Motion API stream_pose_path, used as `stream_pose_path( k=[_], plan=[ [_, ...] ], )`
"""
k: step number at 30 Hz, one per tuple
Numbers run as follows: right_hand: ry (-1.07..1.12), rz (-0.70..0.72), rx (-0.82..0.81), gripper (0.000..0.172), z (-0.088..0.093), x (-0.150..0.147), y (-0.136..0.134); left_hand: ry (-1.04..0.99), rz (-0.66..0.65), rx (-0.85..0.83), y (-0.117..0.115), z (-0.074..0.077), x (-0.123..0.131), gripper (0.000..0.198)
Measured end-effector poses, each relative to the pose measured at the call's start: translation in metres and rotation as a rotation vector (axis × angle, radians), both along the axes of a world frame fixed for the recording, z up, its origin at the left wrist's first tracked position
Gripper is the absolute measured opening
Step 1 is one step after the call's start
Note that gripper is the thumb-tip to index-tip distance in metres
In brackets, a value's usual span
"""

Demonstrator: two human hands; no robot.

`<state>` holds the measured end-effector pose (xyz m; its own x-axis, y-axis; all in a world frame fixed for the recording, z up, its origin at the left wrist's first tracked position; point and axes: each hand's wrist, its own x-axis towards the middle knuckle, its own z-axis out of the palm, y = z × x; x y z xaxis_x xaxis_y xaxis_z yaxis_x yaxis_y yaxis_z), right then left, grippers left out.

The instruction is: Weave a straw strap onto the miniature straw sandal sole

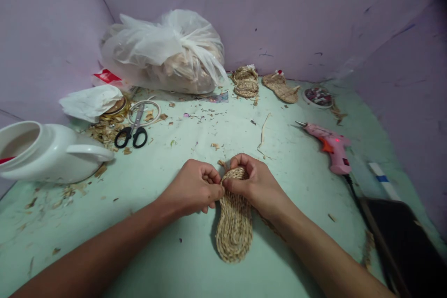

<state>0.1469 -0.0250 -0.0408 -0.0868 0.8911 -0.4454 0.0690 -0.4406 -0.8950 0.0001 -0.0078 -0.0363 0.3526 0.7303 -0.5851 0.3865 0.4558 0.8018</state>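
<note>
At 6 o'clock, tan braided-straw sole-shaped piece (234,230) on pale green tabletop (167,263); right hand (257,181) grips 12 o'clock end, left hand (197,186) pinches 10 o'clock edge. Pink glue gun (333,146): 3 o'clock.

A tan, sole-shaped piece of braided plant fibre (234,228) extends from near to far at the near centre of the scene; its rows of braid curve in close, nested loops; its near end is broad and rounded; its far end is held, partly hidden, with a frayed tan tuft (222,164) just beyond, to the left.
</note>
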Motion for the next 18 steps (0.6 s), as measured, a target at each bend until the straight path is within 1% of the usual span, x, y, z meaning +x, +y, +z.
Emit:
stream_pose_path(
  k=[3,9,14,18],
  plan=[
    [0.005,0.026,0.034,0.025,0.003,0.001,0.000,0.055,0.023,0.027,-0.002,0.001,0.002,0.002],
    [-0.104,0.019,0.052,0.025,0.000,0.001,0.002,-0.023,0.220,0.045,-0.006,-0.005,0.006,0.007],
    [-0.150,0.011,0.018,0.025,0.000,-0.001,0.002,-0.087,0.317,0.061,-0.011,-0.012,0.008,0.008],
    [-0.164,0.005,0.025,0.024,-0.002,-0.003,0.002,-0.118,0.388,0.108,-0.015,-0.014,0.010,0.009]
  ],
)
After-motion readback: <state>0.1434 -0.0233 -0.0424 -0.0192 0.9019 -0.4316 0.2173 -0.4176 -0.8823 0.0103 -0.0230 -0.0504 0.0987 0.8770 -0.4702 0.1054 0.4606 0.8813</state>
